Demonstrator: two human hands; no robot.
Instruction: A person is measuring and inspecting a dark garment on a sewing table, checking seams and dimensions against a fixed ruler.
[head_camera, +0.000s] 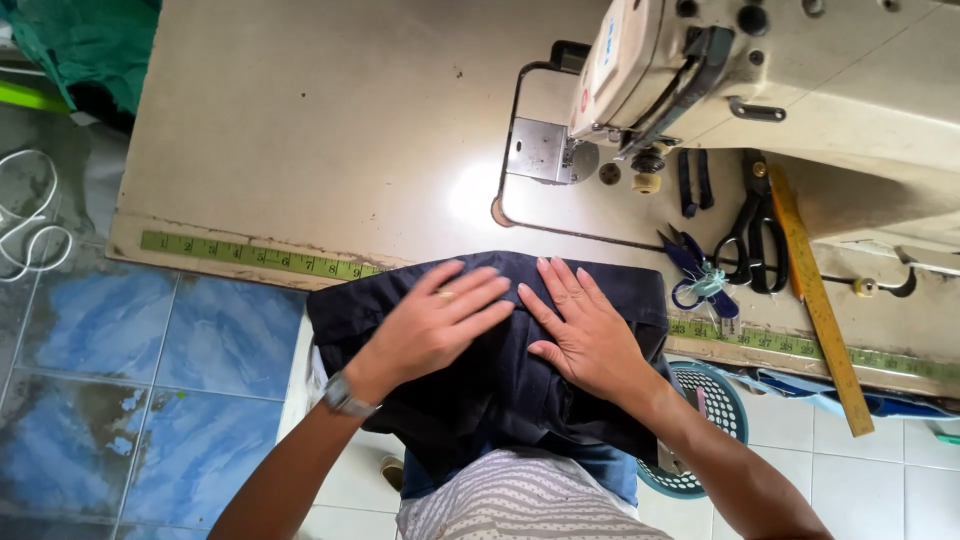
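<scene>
Pressing down on a dark blue cloth (490, 370), both hands lie flat with the fingers spread out. The left hand (435, 325) rests on the left part of the cloth, and it has a ring on one finger. A watch (345, 395) sits on the left wrist. The right hand (585, 335) rests just beside it on the right part. The fingertips of the two hands almost meet in the middle. Neither hand is grabbing anything; the palms just push on the cloth.

The cloth lies over the front edge of the sewing table (330, 130) and hangs down onto the person's lap. A green measuring tape (255, 257) is stuck along the table's front edge and runs under the cloth.

The big cream sewing machine (780, 90) stands at the back right of the table. Its needle part is a little way behind the cloth, not touching it. To the right of the right hand lie small blue snips (695, 270), then black scissors (755, 235), then a long yellow ruler (815, 300) that sticks out over the table edge.

A teal basket (725, 400) sits on the floor under the table. The floor has blue tiles (150, 380) on the left.
</scene>
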